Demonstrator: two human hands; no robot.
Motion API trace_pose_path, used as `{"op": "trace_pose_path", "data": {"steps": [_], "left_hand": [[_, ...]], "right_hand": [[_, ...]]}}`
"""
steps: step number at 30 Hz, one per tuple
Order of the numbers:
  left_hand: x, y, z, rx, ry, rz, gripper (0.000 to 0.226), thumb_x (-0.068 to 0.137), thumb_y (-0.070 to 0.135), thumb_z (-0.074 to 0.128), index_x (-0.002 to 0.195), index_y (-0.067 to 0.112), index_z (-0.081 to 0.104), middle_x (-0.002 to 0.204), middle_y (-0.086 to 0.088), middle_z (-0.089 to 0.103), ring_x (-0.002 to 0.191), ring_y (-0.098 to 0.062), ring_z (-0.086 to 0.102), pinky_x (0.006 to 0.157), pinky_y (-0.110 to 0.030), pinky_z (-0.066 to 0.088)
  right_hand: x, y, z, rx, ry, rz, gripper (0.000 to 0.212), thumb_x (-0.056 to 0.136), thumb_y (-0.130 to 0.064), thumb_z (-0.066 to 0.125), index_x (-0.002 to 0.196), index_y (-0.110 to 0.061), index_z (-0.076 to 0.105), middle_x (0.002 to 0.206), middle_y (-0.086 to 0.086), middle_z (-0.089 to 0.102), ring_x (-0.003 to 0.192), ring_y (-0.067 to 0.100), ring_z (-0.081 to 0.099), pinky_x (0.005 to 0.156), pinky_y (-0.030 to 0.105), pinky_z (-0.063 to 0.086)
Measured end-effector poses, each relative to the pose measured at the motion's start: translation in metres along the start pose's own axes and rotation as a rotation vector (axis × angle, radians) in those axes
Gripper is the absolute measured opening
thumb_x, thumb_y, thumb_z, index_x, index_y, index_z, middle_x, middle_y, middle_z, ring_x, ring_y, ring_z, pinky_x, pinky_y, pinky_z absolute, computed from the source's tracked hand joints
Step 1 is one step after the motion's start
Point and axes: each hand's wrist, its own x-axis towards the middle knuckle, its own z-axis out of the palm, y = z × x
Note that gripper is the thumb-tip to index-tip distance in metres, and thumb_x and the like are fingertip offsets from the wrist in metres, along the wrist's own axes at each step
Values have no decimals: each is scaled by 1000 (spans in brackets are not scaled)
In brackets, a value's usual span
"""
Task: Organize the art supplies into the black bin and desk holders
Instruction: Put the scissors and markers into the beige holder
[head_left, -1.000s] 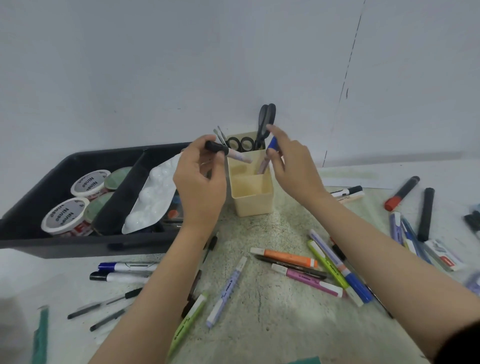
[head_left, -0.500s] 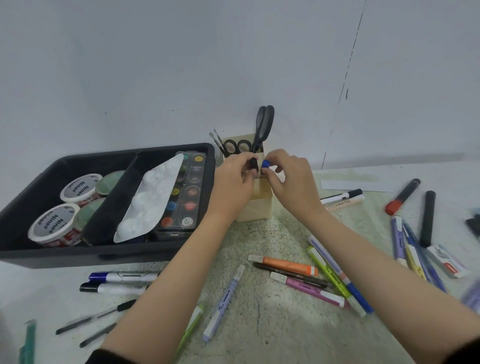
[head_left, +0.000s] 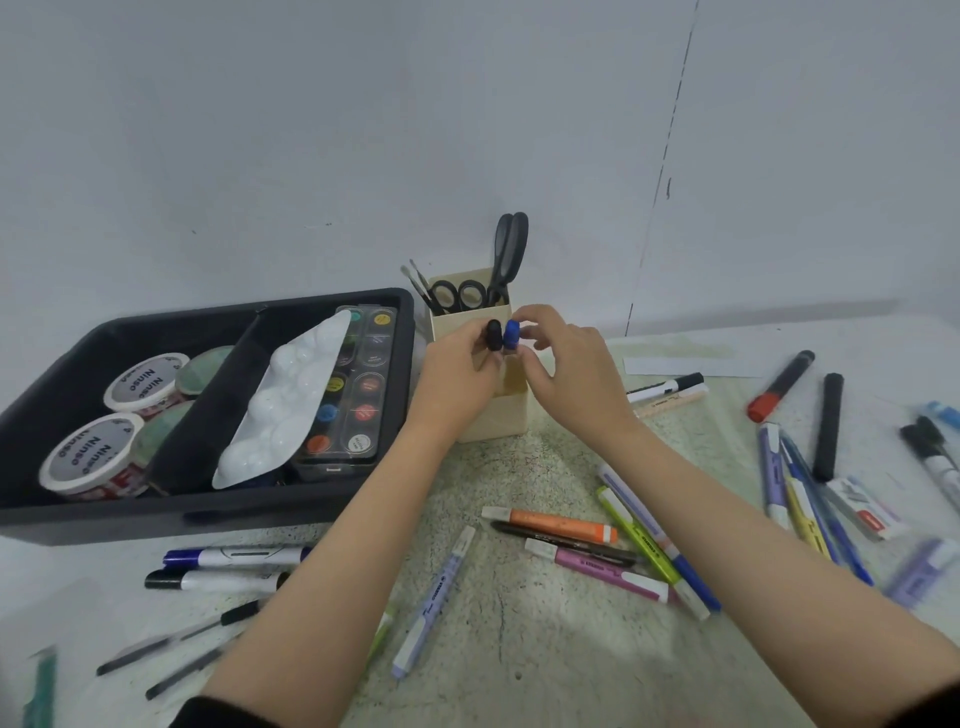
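The black bin sits at 9 o'clock from the cream holder. Over the holder, the left hand pinches a black-capped marker. At its 3 o'clock, the right hand pinches a blue-capped marker. The two caps are side by side.

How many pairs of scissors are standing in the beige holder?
2. A large grey-handled pair stands at the back right of the beige holder; a small black-handled pair sits left of it. More could be hidden inside.
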Motion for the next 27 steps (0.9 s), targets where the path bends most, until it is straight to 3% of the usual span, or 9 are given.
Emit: {"op": "trace_pose_path", "data": {"steps": [2, 6, 9, 12, 15, 19, 22, 24, 27], "left_hand": [[-3, 1, -1, -9, -25, 0, 27, 89, 0, 54, 108, 16, 64, 94, 16, 63, 99, -3, 60, 86, -6, 41], [-6, 4, -5, 9, -23, -2, 30, 90, 3, 53, 115, 17, 63, 103, 12, 61, 112, -10, 57, 96, -21, 40], [-9, 6, -2, 26, 24, -46, 46, 90, 5, 55, 134, 14, 48, 129, 4, 54, 128, -12, 44, 104, -19, 31], [-19, 12, 8, 202, 248, 184, 48, 85, 4, 58, 132, 8, 48, 135, -7, 49, 128, -17, 39, 105, -9, 20], [-30, 22, 27, 287, 326, 432, 36, 82, 2, 56, 117, 6, 58, 117, -8, 57, 113, -18, 48, 101, -21, 34], [-41, 34, 64, 281, 117, 547, 27, 82, 0, 58, 108, 7, 62, 103, -5, 63, 100, -16, 53, 91, -19, 38], [-40, 34, 92, 295, -60, 487, 25, 83, 2, 59, 106, 9, 64, 101, -3, 66, 95, -17, 57, 86, -22, 42], [-37, 32, 107, 326, -141, 418, 24, 85, 4, 57, 107, 10, 65, 102, -3, 66, 96, -20, 57, 86, -30, 46], [-29, 31, 126, 374, -186, 327, 26, 89, 5, 51, 111, 10, 64, 106, -4, 66, 98, -21, 55, 87, -32, 44]], "right_hand": [[-2, -1, -3, 2, -38, 5, 34, 89, -13, 55, 123, -18, 51, 106, -2, 70, 92, 20, 63, 88, 34, 41], [-8, 0, -10, 3, -95, 40, 45, 91, -16, 54, 134, -21, 43, 116, 2, 66, 102, 21, 60, 91, 32, 39], [-16, 4, -19, 14, -100, 74, 46, 92, -18, 53, 136, -22, 40, 118, 2, 64, 104, 20, 59, 93, 35, 42], [-28, 15, -35, 16, -86, 118, 42, 93, -19, 50, 134, -23, 43, 116, -1, 64, 103, 17, 58, 92, 35, 43], [-46, 37, -59, -50, -52, 170, 34, 93, -12, 49, 126, -19, 54, 113, -3, 65, 100, 16, 58, 91, 32, 42], [-70, 85, -101, -315, -101, 201, 43, 80, 7, 47, 114, -13, 65, 109, 6, 69, 100, 30, 59, 86, 42, 45], [-84, 120, -132, -576, -229, 268, 52, 73, 11, 50, 115, -15, 66, 110, 8, 69, 101, 33, 58, 75, 35, 34], [-90, 136, -148, -667, -281, 281, 44, 77, 3, 52, 113, -18, 68, 113, 4, 68, 101, 31, 57, 72, 32, 25], [-89, 147, -166, -724, -301, 303, 26, 88, -21, 54, 109, -24, 70, 113, 1, 67, 102, 29, 54, 74, 32, 23]]}}
